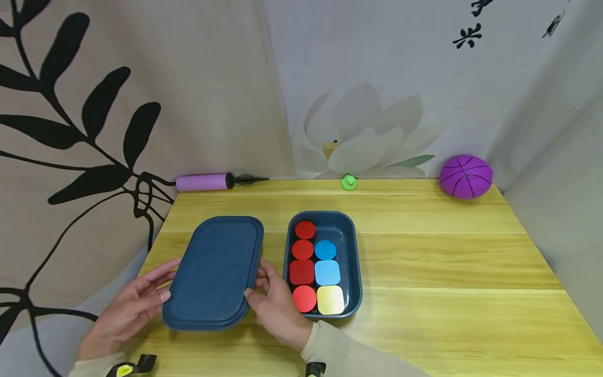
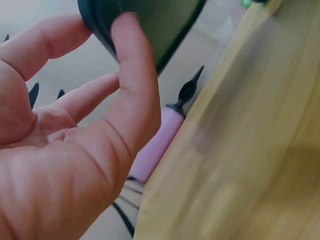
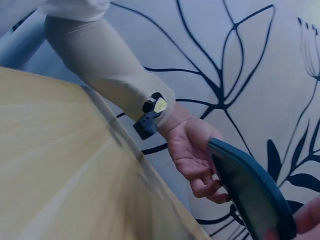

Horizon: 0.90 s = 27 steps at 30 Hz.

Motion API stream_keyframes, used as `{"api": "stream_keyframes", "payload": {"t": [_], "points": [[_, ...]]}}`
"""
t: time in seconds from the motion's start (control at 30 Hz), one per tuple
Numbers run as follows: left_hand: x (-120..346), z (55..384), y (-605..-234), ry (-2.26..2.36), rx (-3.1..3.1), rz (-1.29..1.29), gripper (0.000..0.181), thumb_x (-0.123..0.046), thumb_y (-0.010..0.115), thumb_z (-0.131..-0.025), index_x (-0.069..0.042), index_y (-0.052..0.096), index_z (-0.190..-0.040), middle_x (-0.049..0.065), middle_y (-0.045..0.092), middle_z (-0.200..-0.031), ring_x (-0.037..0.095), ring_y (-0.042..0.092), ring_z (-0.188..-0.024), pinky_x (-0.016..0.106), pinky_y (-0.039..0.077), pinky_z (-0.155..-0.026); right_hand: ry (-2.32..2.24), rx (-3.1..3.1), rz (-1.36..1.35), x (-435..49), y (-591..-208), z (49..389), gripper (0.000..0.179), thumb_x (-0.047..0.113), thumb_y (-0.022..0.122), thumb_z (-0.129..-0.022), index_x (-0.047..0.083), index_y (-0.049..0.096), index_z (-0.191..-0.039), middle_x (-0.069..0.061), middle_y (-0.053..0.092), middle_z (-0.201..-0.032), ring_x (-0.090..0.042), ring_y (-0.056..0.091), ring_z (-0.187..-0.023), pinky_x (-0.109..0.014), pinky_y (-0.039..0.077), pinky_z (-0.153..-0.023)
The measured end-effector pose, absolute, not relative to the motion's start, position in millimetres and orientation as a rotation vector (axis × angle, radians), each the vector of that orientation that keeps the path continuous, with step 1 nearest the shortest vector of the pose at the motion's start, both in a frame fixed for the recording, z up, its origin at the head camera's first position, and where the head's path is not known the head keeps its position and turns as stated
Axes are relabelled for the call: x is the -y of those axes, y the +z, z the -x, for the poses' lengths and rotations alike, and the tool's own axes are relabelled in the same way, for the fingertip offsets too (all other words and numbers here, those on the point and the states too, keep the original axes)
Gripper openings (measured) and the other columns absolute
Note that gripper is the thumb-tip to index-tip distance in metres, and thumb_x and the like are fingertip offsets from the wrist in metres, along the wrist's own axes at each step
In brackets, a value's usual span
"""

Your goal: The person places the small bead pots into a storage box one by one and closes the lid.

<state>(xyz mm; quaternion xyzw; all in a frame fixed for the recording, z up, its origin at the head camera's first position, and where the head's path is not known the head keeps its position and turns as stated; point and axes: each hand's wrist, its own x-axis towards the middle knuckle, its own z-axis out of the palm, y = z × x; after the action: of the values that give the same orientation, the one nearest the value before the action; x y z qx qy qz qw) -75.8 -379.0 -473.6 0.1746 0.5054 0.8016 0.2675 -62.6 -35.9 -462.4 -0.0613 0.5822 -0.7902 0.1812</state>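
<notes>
A dark blue rectangular lid (image 1: 214,272) with rounded corners is held above the table, left of the matching box. My left hand (image 1: 129,309) pinches its lower left edge between thumb and fingers, and my right hand (image 1: 280,309) grips its right edge. In the left wrist view, the left thumb and fingers (image 2: 132,55) touch the lid's corner. The right wrist view shows the lid (image 3: 250,185) tilted between both hands. Inside the open blue box (image 1: 347,246) stand several flat-topped pieces: red ones (image 1: 305,230), blue ones (image 1: 327,273) and a yellow square (image 1: 331,300).
A purple hand pump (image 1: 202,182) lies along the table's back edge. Farther right there are a small green toy (image 1: 348,182) and a purple ball (image 1: 466,177). The wooden table (image 1: 438,283) ends at patterned curtains (image 1: 212,89) behind and beside it.
</notes>
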Motion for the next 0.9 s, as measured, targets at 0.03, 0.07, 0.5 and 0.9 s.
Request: {"api": "stream_keyframes", "payload": {"t": [0.03, 0.07, 0.5, 0.9], "points": [[376, 76, -473, 2.171, -1.348, -0.477, 0.068, 0.018, 0.022, -0.107, -0.005, 0.012, -0.17, 0.006, 0.049, -0.155, 0.018, 0.06, -0.139, 0.037, 0.055, -0.106, -2.244, -1.625, 0.173, 32, -460, 63, 0.074, -0.002, 0.059, -0.103, 0.0, 0.02, -0.166, -0.019, 0.052, -0.144, -0.025, 0.061, -0.125, -0.028, 0.057, -0.096], [373, 77, -473, 2.182, -1.321, -0.495, 0.068, 0.018, 0.021, -0.107, -0.004, 0.01, -0.17, 0.007, 0.048, -0.156, 0.019, 0.059, -0.139, 0.037, 0.055, -0.107, -2.249, -1.601, 0.165, 28, -459, 64, 0.073, -0.002, 0.059, -0.103, 0.001, 0.022, -0.166, -0.019, 0.054, -0.142, -0.024, 0.063, -0.122, -0.028, 0.057, -0.094], [322, 87, -457, 2.204, -1.331, -0.527, 0.068, 0.019, 0.027, -0.106, -0.002, 0.013, -0.169, 0.007, 0.05, -0.15, 0.019, 0.064, -0.132, 0.032, 0.059, -0.1, -2.235, -1.482, 0.081, -29, -446, 93, 0.062, 0.009, 0.054, -0.108, 0.004, 0.025, -0.163, -0.025, 0.054, -0.142, -0.019, 0.069, -0.103, -0.034, 0.063, -0.075], [257, 99, -461, 2.142, -1.365, -0.455, 0.069, 0.012, 0.041, -0.108, -0.009, 0.018, -0.17, 0.007, 0.055, -0.143, 0.016, 0.067, -0.123, 0.03, 0.06, -0.097, -2.283, -1.643, -0.08, -89, -441, 129, 0.052, 0.009, 0.05, -0.11, 0.005, 0.036, -0.159, -0.01, 0.062, -0.124, -0.017, 0.066, -0.092, -0.036, 0.061, -0.071]]}}
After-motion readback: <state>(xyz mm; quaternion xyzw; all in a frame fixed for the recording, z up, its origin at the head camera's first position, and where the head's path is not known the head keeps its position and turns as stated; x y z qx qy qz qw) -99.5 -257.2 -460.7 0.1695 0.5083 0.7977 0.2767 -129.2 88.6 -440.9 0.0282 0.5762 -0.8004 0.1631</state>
